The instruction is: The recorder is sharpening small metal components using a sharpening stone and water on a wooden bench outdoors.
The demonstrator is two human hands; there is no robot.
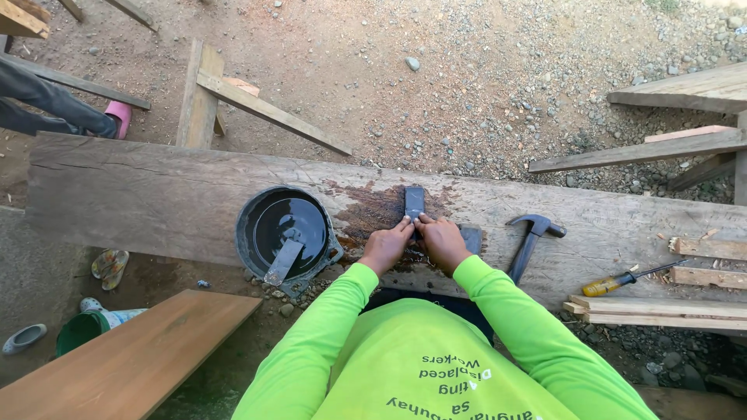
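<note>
A dark rectangular stone (415, 202) lies lengthwise on the wet patch of the plank (156, 194), its near end under fingertips.

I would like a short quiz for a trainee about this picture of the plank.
1. True or false: both hands press one flat dark piece on the wet patch of the plank.
2. What lies right of the right hand? A) hammer B) saw C) drill
3. What is in the round basin?

Key: 1 true, left hand and right hand on the dark piece. 2 A, hammer. 3 dark water and a flat bar.
</note>
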